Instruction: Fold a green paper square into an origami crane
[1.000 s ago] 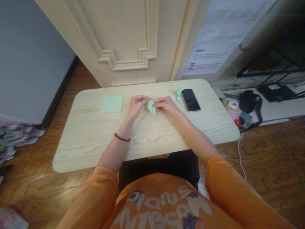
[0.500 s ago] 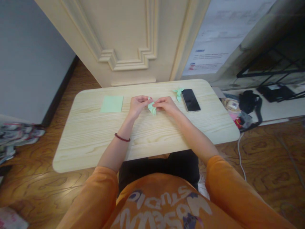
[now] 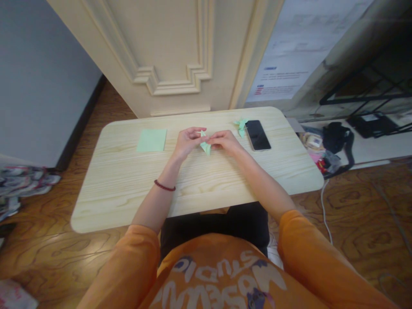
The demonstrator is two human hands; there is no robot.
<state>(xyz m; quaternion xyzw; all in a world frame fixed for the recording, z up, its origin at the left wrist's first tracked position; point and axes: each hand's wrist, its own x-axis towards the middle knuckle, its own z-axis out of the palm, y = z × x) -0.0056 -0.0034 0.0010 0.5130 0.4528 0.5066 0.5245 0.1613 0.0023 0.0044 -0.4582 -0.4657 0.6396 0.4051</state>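
Between my two hands is a small piece of folded light green paper (image 3: 205, 147), held just above the middle of the table. My left hand (image 3: 188, 141) grips its left side, the thumb against the paper and the index finger raised over the top. On the other side, my right hand (image 3: 223, 141) pinches the right edge between thumb and fingers. The fingers partly cover the folds, so the paper's exact shape is unclear. A pad of square green paper (image 3: 152, 140) lies to the left of my left hand.
A finished-looking green folded paper figure (image 3: 241, 127) touches or nearly touches a dark-screened phone (image 3: 258, 135) on the right of the pale wooden table (image 3: 122, 184). A cream panelled surface (image 3: 174, 51) rises behind the table. Assorted items and a black bag (image 3: 336, 137) stand at right.
My left index finger has lifted from the folded paper and straightened a little. The paper has turned slightly between my hands; my right hand has barely moved.
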